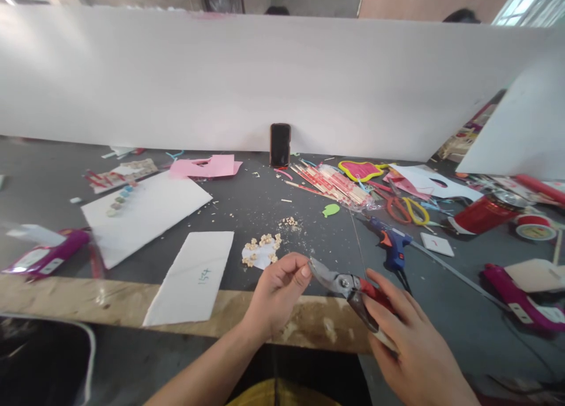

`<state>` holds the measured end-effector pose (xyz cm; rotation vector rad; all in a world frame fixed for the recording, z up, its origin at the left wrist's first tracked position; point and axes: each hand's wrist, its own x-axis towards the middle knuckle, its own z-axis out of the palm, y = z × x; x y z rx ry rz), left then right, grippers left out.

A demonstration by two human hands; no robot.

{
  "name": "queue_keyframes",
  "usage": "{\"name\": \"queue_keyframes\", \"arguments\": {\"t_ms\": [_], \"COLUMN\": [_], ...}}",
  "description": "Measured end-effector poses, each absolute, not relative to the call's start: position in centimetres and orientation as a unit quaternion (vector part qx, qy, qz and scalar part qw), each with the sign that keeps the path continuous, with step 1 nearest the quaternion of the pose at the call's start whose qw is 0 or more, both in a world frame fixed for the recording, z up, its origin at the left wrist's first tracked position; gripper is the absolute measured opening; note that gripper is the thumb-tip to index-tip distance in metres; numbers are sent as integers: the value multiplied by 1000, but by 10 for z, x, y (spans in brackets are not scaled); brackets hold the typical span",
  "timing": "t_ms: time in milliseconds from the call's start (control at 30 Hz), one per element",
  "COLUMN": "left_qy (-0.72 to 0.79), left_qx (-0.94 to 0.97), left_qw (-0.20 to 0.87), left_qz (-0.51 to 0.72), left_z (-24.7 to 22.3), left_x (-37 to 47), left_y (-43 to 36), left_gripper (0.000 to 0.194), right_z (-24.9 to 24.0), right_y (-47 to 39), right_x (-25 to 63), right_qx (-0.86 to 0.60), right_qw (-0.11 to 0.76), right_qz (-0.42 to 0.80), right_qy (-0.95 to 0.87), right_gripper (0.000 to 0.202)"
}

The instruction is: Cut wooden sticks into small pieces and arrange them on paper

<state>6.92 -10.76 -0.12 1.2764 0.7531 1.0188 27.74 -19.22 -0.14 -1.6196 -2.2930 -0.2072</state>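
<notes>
My right hand (406, 335) is wrapped round the handles of a pair of pruning shears (342, 282), red on one handle, with the blades pointing left. The fingers of my left hand (282, 294) are pinched together at the tip of the blades. Whatever lies between those fingers is too small or hidden to make out. Just beyond my left hand rests a white paper piece (263, 255) edged with small pale wooden bits. A little heap of cut bits (289, 222) and crumbs lies behind it on the dark table.
A phone (280, 144) leans against the white board (220, 82). Red-and-white sticks (331, 185), scissors (415, 210), a blue glue gun (392, 244) and a red can (488, 210) occupy the right. White sheets (145, 209) and a purple tool (53, 256) are at left.
</notes>
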Motion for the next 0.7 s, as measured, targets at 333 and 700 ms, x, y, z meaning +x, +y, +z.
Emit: {"name": "queue_keyframes", "arguments": {"t_ms": [333, 700], "left_qy": [309, 329], "left_qx": [680, 654], "left_qw": [533, 540], "left_qz": [397, 415], "left_z": [2, 6], "left_x": [62, 69], "left_y": [-104, -112], "left_gripper": [23, 24], "right_z": [1, 2], "right_y": [-191, -188], "right_x": [279, 277], "right_qx": [-567, -561], "right_qw": [161, 133], "right_qz": [-55, -67], "right_qy": [-806, -815], "right_gripper": [39, 50]}}
